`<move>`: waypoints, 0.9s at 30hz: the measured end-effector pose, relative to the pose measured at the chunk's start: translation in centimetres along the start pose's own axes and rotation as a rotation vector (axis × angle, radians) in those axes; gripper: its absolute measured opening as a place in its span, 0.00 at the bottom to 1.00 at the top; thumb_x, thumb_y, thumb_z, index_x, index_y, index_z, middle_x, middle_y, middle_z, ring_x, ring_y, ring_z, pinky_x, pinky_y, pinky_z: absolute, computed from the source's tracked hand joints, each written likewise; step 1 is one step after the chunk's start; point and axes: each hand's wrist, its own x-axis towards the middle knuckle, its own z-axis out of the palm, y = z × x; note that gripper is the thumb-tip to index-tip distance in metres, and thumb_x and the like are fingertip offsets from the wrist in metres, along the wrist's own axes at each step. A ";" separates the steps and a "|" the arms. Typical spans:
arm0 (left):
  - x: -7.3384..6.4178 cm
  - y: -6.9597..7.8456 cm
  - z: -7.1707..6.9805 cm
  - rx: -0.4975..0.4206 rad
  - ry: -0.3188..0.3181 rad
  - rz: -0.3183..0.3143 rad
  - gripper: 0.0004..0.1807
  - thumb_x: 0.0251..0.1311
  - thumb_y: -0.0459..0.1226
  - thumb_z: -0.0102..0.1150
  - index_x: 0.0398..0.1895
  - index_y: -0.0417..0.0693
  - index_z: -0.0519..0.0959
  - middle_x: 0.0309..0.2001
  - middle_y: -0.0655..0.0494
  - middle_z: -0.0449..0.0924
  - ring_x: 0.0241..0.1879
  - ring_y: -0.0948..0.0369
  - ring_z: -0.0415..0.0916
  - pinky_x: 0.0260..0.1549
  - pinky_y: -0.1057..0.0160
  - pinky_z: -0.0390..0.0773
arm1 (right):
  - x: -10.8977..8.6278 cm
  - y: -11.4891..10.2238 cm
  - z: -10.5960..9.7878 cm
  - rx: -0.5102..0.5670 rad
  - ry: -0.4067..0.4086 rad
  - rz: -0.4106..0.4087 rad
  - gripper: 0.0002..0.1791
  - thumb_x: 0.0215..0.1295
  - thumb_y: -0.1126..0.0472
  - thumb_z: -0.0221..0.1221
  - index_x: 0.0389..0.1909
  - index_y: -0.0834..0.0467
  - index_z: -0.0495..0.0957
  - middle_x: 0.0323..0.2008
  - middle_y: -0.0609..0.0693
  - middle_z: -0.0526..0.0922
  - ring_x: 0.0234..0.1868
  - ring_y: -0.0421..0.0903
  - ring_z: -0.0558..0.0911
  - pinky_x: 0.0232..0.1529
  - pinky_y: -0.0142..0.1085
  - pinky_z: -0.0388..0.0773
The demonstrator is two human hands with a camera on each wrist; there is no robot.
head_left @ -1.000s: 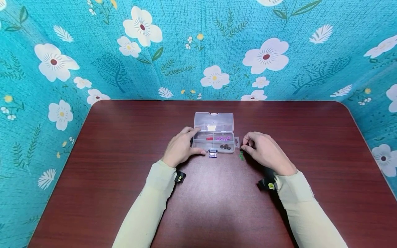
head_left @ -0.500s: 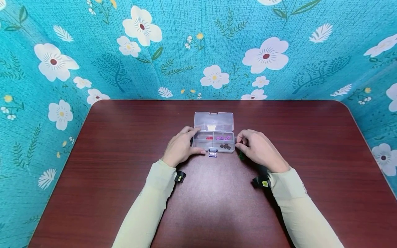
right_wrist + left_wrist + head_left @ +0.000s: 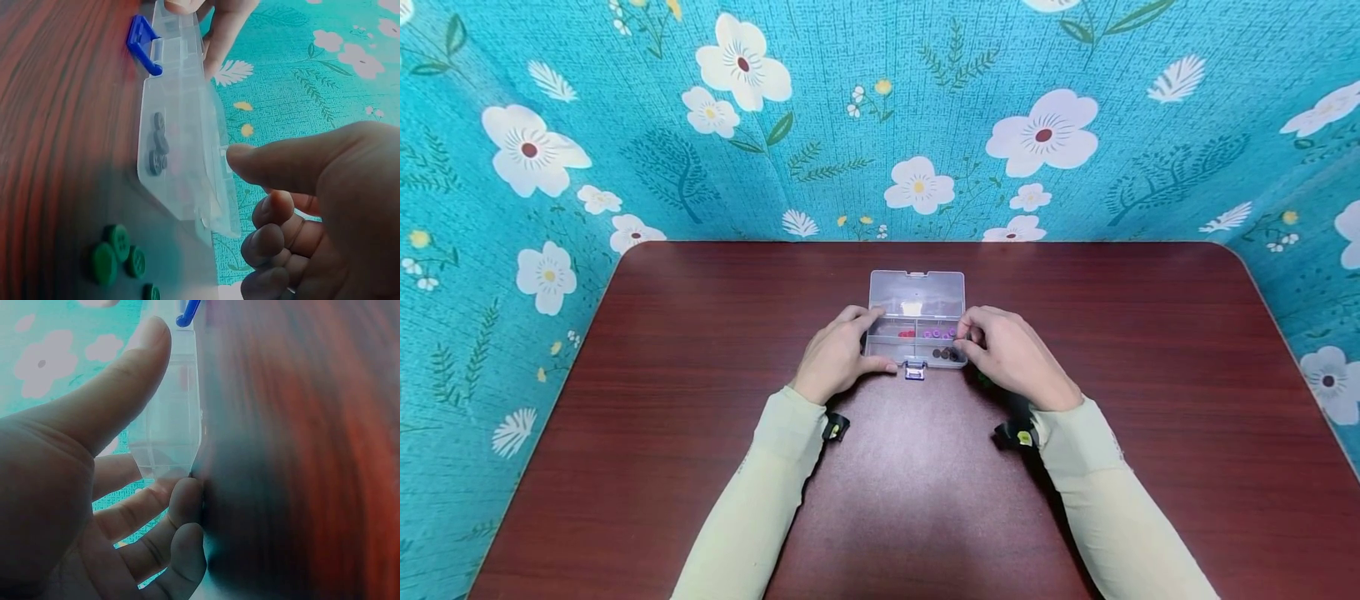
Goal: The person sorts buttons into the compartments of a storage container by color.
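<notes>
My left hand [image 3: 838, 354] grips the left end of a clear box [image 3: 889, 352], lid open, on the bench [image 3: 917, 500]; my right hand [image 3: 1018, 354], fingers curled, is at its right end, and whether it pinches anything I cannot tell. Purple buttons [image 3: 936, 334] and dark buttons [image 3: 945, 353] lie inside, green buttons [image 3: 105, 264] on the bench nearby.
</notes>
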 end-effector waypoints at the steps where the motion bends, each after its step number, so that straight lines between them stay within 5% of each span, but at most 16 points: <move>1: 0.0 0.0 0.0 -0.001 0.000 -0.001 0.49 0.47 0.56 0.77 0.73 0.51 0.69 0.62 0.52 0.73 0.50 0.56 0.77 0.48 0.52 0.78 | 0.1 -0.1 0.0 0.000 -0.001 0.001 0.07 0.63 0.62 0.67 0.31 0.51 0.77 0.26 0.45 0.72 0.25 0.42 0.70 0.29 0.38 0.67; 27: 0.0 0.1 -0.1 -0.008 -0.007 -0.002 0.49 0.47 0.56 0.77 0.73 0.49 0.69 0.61 0.52 0.74 0.48 0.56 0.77 0.47 0.53 0.78 | 2.3 -2.0 1.7 0.019 0.014 0.013 0.07 0.64 0.62 0.66 0.30 0.52 0.77 0.26 0.46 0.72 0.26 0.43 0.70 0.31 0.38 0.66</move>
